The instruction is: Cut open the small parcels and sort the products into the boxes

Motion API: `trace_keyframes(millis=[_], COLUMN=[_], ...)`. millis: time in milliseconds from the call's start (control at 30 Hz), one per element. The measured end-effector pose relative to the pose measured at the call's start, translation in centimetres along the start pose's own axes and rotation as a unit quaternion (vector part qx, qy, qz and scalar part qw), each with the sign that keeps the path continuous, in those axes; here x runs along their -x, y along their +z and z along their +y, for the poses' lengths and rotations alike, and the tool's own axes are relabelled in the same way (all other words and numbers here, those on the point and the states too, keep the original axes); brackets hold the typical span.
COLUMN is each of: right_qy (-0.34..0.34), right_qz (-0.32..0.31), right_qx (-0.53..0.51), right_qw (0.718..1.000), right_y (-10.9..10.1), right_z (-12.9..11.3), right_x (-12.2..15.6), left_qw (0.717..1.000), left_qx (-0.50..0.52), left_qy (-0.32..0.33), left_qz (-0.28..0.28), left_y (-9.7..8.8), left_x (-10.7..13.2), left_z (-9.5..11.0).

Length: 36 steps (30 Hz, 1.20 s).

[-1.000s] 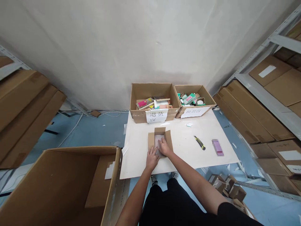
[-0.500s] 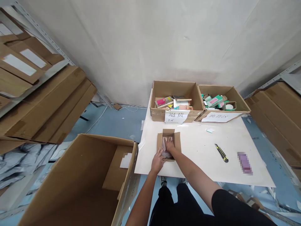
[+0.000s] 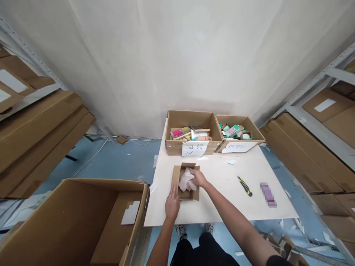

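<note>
A small open cardboard box (image 3: 175, 176) sits on the white table top (image 3: 222, 203), near its front edge. My left hand (image 3: 172, 204) rests against the box's near left corner, fingers flat on the cardboard. My right hand (image 3: 198, 178) is closed on a pale pinkish wrapped packet (image 3: 185, 181), which is lifted partly out of the box and tilted.
Two open cartons of small product boxes (image 3: 191, 133) (image 3: 235, 131) with paper labels stand at the table's back. A yellow-black utility knife (image 3: 244, 186) and a blurred purple item (image 3: 267, 194) lie to the right. A large open carton (image 3: 77, 221) stands at the left. Shelves of flat cartons flank both sides.
My right hand has gripped the pale packet and raised it partly out of the small box. My left hand slid to the box's near left corner. The camera view swung.
</note>
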State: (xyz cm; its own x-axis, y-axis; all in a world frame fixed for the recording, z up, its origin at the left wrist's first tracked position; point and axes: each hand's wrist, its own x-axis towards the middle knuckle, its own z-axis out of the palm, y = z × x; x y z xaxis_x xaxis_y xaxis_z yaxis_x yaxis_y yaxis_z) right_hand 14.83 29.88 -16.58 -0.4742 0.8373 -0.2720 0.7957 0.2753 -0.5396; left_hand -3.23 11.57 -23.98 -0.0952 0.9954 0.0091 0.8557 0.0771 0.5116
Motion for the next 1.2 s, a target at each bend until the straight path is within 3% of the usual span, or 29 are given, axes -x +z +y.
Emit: trace_keyframes(millis=[67, 133, 200, 267, 333, 400, 500, 600, 700, 767, 833, 967, 1100, 1200], right_qy=[-0.020, 0.000, 0.032, 0.065, 0.111, 0.176, 0.262, 0.251, 0.195, 0.191, 0.204, 0.202, 0.209, 0.276], right_qz=[0.016, -0.020, -0.062, -0.087, -0.086, -0.063, 0.001, 0.058, -0.002, -0.069, -0.095, -0.076, -0.006, 0.073], right_qx=[-0.108, -0.186, -0.200, -0.151, -0.063, 0.022, 0.079, 0.089, 0.083, 0.081, 0.083, 0.034, -0.018, 0.000], right_qw=[0.994, 0.982, 0.977, 0.982, 0.988, 0.982, 0.962, 0.962, 0.977, 0.976, 0.971, 0.976, 0.978, 0.958], right_y=[-3.6, -7.0, -9.6, -10.6, -9.9, -7.7, -2.7, 2.7, 7.3, 9.6, 10.9, 10.4, 6.3, 2.7], right_z=[2.2, 4.7, 7.2, 9.2, 10.7, 11.7, 12.5, 12.6, 12.4, 12.3, 12.3, 13.3, 17.1, 21.4], right_x=[0.9, 1.5, 1.7, 1.7, 1.7, 2.2, 4.1, 6.6, 8.4, 8.9, 8.9, 7.9, 8.0, 10.2], left_qw=[1.000, 1.000, 0.999, 0.999, 0.998, 0.997, 0.998, 0.999, 0.998, 0.996, 0.992, 0.986, 0.985, 0.987], left_qx=[-0.014, -0.027, -0.033, -0.040, -0.048, -0.052, -0.036, -0.008, 0.030, 0.056, 0.072, 0.082, 0.092, 0.082], left_qy=[-0.010, -0.010, 0.005, 0.014, 0.021, 0.029, 0.037, 0.021, 0.029, 0.062, 0.094, 0.121, 0.111, 0.072], left_qz=[-0.004, -0.004, -0.008, -0.017, -0.029, -0.040, -0.031, 0.024, 0.043, 0.007, -0.036, -0.082, -0.091, -0.117], left_y=[-0.8, -1.9, -3.1, -4.2, -5.2, -5.9, -6.6, -6.7, -5.8, -4.6, -3.1, -0.2, 2.6, 5.1], left_x=[-0.4, -1.0, -1.6, -2.3, -2.7, -2.7, -2.0, -1.0, -0.5, -0.7, -1.2, -2.6, -4.5, -6.2], left_z=[-0.8, -1.9, -3.1, -4.1, -4.5, -4.2, -2.6, 0.0, 3.4, 5.8, 7.9, 10.6, 11.2, 11.3])
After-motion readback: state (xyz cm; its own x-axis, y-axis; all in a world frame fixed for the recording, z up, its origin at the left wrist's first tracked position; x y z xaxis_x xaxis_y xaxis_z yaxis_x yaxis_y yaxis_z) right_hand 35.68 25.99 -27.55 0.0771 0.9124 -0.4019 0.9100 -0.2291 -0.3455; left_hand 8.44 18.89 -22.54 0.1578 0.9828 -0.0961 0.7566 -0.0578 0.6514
